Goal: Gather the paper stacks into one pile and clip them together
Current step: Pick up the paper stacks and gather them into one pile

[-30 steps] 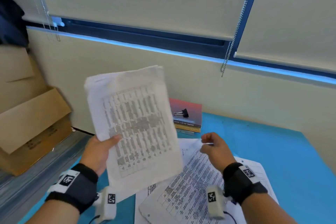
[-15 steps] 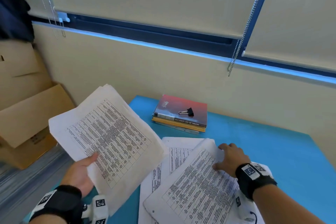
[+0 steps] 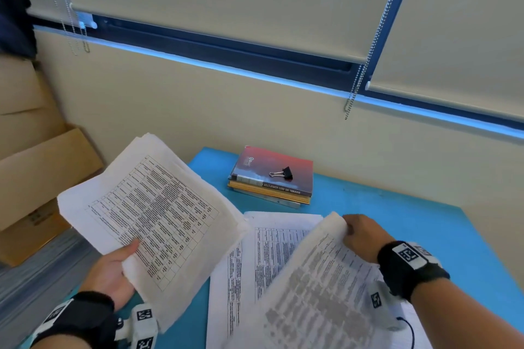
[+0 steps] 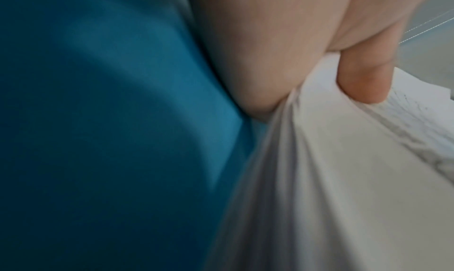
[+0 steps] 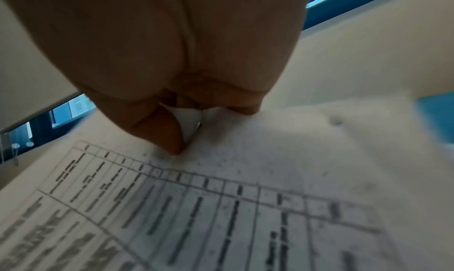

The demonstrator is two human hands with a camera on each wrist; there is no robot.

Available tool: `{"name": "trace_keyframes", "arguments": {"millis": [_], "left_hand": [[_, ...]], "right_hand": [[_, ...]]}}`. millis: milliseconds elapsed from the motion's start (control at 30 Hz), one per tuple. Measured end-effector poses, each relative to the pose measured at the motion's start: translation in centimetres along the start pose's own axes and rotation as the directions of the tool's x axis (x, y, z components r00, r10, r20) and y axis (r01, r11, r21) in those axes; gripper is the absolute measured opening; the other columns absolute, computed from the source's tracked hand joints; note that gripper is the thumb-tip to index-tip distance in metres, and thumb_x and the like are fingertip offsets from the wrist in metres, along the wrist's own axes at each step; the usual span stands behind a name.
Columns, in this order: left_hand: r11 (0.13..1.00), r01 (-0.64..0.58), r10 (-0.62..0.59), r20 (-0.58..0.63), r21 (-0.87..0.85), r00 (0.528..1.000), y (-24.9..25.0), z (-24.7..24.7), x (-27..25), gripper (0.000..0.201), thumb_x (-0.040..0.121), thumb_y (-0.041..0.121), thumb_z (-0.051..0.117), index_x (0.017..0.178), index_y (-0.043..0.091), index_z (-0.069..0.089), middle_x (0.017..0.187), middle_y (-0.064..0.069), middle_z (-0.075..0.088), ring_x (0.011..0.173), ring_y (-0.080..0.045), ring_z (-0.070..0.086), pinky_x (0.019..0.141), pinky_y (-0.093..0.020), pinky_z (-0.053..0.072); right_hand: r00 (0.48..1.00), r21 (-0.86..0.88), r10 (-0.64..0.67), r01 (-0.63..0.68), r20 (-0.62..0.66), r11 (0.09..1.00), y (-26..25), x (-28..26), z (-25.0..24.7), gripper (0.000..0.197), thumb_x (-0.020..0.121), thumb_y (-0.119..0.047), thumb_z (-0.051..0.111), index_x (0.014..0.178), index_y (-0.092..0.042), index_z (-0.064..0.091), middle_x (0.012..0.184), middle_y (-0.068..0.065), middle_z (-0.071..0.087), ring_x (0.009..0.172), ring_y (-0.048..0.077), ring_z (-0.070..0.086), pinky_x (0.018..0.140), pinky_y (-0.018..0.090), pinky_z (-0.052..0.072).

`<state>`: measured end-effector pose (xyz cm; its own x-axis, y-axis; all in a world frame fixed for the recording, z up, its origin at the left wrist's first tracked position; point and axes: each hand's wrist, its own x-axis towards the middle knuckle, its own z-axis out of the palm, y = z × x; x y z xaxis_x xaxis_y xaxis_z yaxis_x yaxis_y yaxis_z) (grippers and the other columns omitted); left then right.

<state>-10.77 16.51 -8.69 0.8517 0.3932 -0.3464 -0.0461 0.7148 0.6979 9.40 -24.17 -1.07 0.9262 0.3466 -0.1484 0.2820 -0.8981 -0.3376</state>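
My left hand [image 3: 113,272] grips a thick stack of printed papers [image 3: 153,215] by its near edge and holds it tilted above the table's left side; its thumb [image 4: 363,81] presses on top of the sheets [image 4: 331,178]. My right hand [image 3: 360,235] pinches the far edge of a second stack [image 3: 317,286] and lifts that edge off the table; thumb and fingers [image 5: 167,135] close on the paper [image 5: 221,207]. A third sheaf [image 3: 269,241] lies flat beneath it. A black binder clip [image 3: 282,173] rests on the books at the back.
A small pile of books [image 3: 272,178] with a red cover sits at the back of the blue table [image 3: 397,207], against the wall. Cardboard boxes [image 3: 37,178] stand on the floor to the left. Blind cords [image 3: 365,65] hang from the window above.
My left hand lowered its stack and swung it left, away from in front of the books. My right hand dropped to the second stack, took its far edge and raised it.
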Motion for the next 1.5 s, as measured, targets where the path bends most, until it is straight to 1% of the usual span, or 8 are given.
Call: {"name": "trace_keyframes", "arguments": {"millis": [233,400,567,900,967,1133,1333,1500], "left_hand": [[1.000,-0.002,0.002,-0.014,-0.008,1.000,0.0,-0.4,0.1,0.045,0.102,0.013,0.041,0.087,0.021,0.083,0.110,-0.011,0.075,0.093,-0.027,0.074,0.070,-0.045,0.061],[1.000,-0.007,0.007,0.025,0.001,1.000,0.0,-0.7,0.3,0.048,0.103,0.012,0.039,0.088,0.024,0.082,0.110,-0.010,0.075,0.094,-0.027,0.074,0.078,-0.049,0.058],[0.999,0.006,-0.006,0.008,-0.035,1.000,0.2,-1.2,0.7,0.044,0.103,0.013,0.041,0.092,0.023,0.082,0.114,-0.011,0.074,0.095,-0.027,0.073,0.076,-0.052,0.059],[0.994,-0.015,0.018,0.023,-0.108,1.000,0.1,-0.7,0.6,0.052,0.103,0.008,0.039,0.081,0.024,0.083,0.101,-0.008,0.078,0.085,-0.024,0.075,0.071,-0.053,0.059],[0.992,-0.010,0.011,0.009,-0.123,1.000,0.1,-0.7,0.6,0.050,0.103,0.008,0.040,0.081,0.024,0.083,0.101,-0.008,0.077,0.086,-0.024,0.075,0.070,-0.053,0.059],[0.991,-0.014,0.013,-0.009,-0.132,1.000,0.1,-0.7,0.5,0.051,0.103,0.007,0.041,0.080,0.025,0.083,0.101,-0.008,0.078,0.086,-0.024,0.075,0.068,-0.053,0.060],[0.996,-0.009,0.009,0.003,-0.091,1.000,0.1,-0.6,0.3,0.051,0.102,0.009,0.041,0.077,0.024,0.083,0.098,-0.008,0.078,0.083,-0.023,0.076,0.070,-0.050,0.060],[0.995,-0.011,0.008,-0.033,-0.098,0.999,0.0,-1.2,0.8,0.046,0.102,0.008,0.042,0.088,0.024,0.082,0.109,-0.009,0.076,0.093,-0.026,0.074,0.074,-0.055,0.058]], "right_hand": [[0.993,-0.194,-0.053,0.074,0.108,0.978,-4.1,1.2,1.3,0.025,0.083,-0.009,0.044,0.099,-0.028,0.047,0.093,0.000,0.057,0.086,0.024,0.055,0.074,0.034,0.046],[0.979,-0.460,-0.139,0.194,0.151,0.867,-7.5,4.0,4.3,0.042,0.081,-0.013,0.048,0.122,-0.021,0.052,0.117,0.005,0.054,0.110,0.028,0.049,0.091,0.043,0.041],[0.959,-0.370,-0.191,0.259,0.212,0.892,-8.6,6.1,5.9,0.051,0.076,-0.046,0.064,0.121,-0.023,0.056,0.132,0.000,0.046,0.122,0.025,0.045,0.101,0.045,0.039],[0.954,-0.410,-0.257,0.299,0.156,0.862,-8.7,6.5,6.4,0.022,0.082,-0.036,0.065,0.090,-0.024,0.049,0.117,0.000,0.054,0.101,0.022,0.051,0.089,0.036,0.043],[0.962,-0.344,-0.217,0.262,0.165,0.902,-8.7,6.4,6.5,0.021,0.083,-0.033,0.066,0.095,-0.022,0.052,0.117,0.001,0.053,0.096,0.022,0.054,0.084,0.034,0.046],[0.978,-0.245,-0.125,0.164,0.167,0.955,-8.4,6.3,6.7,0.044,0.085,-0.032,0.068,0.124,-0.020,0.051,0.124,0.001,0.053,0.109,0.024,0.057,0.092,0.036,0.048],[0.981,-0.323,-0.131,0.170,0.140,0.931,-8.8,6.3,7.0,0.059,0.082,-0.030,0.069,0.133,-0.028,0.039,0.131,0.001,0.056,0.114,0.025,0.054,0.098,0.043,0.046],[0.976,-0.401,-0.087,0.162,0.199,0.902,-9.5,7.0,6.3,0.068,0.073,-0.041,0.078,0.131,-0.030,0.045,0.124,0.001,0.052,0.113,0.025,0.050,0.094,0.043,0.045]]}}
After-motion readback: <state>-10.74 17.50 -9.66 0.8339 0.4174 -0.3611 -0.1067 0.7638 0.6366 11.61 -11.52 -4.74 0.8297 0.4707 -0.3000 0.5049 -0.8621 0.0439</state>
